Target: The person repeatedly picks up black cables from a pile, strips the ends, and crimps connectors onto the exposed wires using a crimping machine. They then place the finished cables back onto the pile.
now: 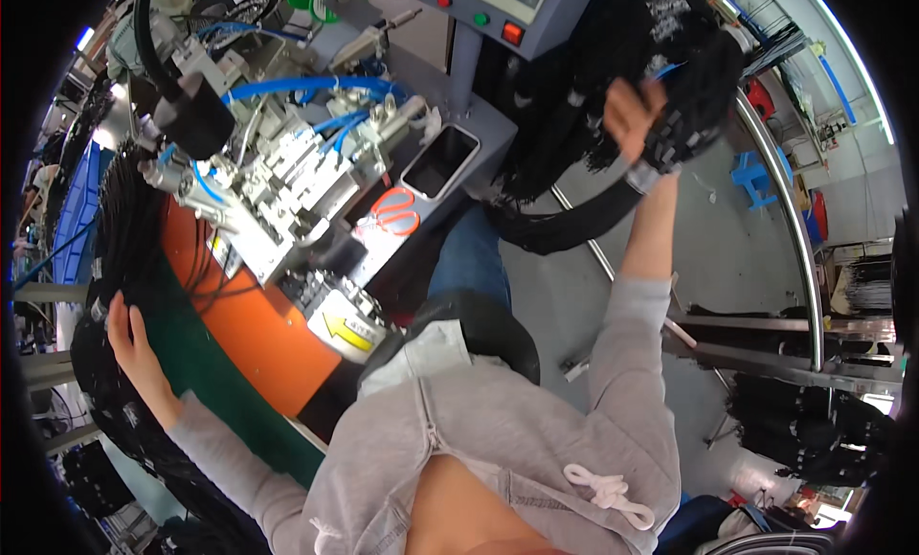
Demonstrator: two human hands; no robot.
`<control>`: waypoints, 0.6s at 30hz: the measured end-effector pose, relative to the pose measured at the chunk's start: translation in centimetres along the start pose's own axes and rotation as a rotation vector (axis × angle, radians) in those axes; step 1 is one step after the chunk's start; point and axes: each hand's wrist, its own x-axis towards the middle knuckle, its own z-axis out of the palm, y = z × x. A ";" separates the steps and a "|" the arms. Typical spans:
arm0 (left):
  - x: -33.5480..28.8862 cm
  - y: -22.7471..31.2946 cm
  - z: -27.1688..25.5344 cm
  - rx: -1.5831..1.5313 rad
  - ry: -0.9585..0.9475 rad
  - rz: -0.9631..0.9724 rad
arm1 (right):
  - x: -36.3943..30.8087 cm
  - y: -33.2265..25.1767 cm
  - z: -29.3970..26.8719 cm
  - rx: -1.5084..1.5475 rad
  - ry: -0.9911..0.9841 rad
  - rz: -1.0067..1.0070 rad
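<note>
My left hand reaches out to the far left, its fingers stretched out against a long bundle of thin black cords. My right hand is raised at the upper right, among thick hanging bundles of black cords. Its fingers look apart, though cords hide part of the hand. One gathered bundle curves from the left up to my right wrist, where a pale band shows. Between my hands stands a metal machine with blue air hoses and a black cylindrical part.
Orange-handled scissors and a phone lie beside the machine. A control box with coloured buttons rises behind. An orange and green table surface extends along the left. Metal rails and a blue stool are at the right.
</note>
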 end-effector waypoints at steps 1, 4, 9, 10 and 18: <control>0.6 0.3 1.4 -0.041 -0.016 0.013 | 1.0 -2.7 -0.2 0.149 -0.151 -0.053; 1.1 4.0 3.3 -0.080 -0.009 0.072 | 1.7 -6.2 -0.2 0.547 -0.572 -0.037; 0.0 9.1 5.6 -0.092 -0.002 0.253 | 0.6 -15.2 3.4 -0.142 0.134 -0.220; -0.1 10.3 6.1 -0.080 0.028 0.313 | 0.9 -16.0 4.6 -0.208 0.170 -0.229; -3.4 22.1 17.2 -0.604 -0.107 0.867 | -3.1 -20.4 26.0 -0.639 -0.259 -0.031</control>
